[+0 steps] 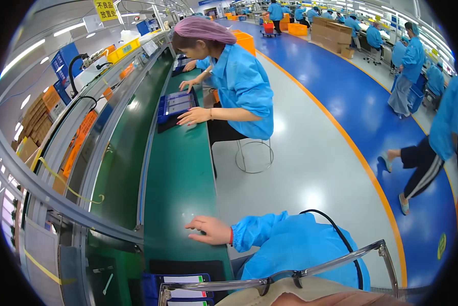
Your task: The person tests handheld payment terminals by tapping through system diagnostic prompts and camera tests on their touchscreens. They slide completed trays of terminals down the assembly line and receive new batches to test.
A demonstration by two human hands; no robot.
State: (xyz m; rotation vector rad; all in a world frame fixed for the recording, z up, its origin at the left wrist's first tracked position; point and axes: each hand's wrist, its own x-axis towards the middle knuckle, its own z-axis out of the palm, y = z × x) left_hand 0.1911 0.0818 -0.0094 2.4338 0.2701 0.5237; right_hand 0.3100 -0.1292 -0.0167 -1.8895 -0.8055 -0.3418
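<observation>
My right hand [209, 230] hovers over or rests on the green work surface [180, 173], palm down, with its fingers apart and nothing in them. It comes out of a blue sleeve with a red band at the wrist. Small glints or clear specks lie on the surface just beyond the fingers. Nearest to this hand, at the lower edge, is a blue tray [150, 286] on a black mat [188, 266]. White rectangular panels [180, 294] with green and red edging lie in the tray. A shiny frame across the lower edge hides part of it. My left hand is out of sight.
Farther along the bench a seated co-worker in blue has both hands at another blue tray [162, 109]. Metal rails [86, 214] run along the left side. A round stool [254, 155] stands by the bench. Another person walks on the blue aisle at right.
</observation>
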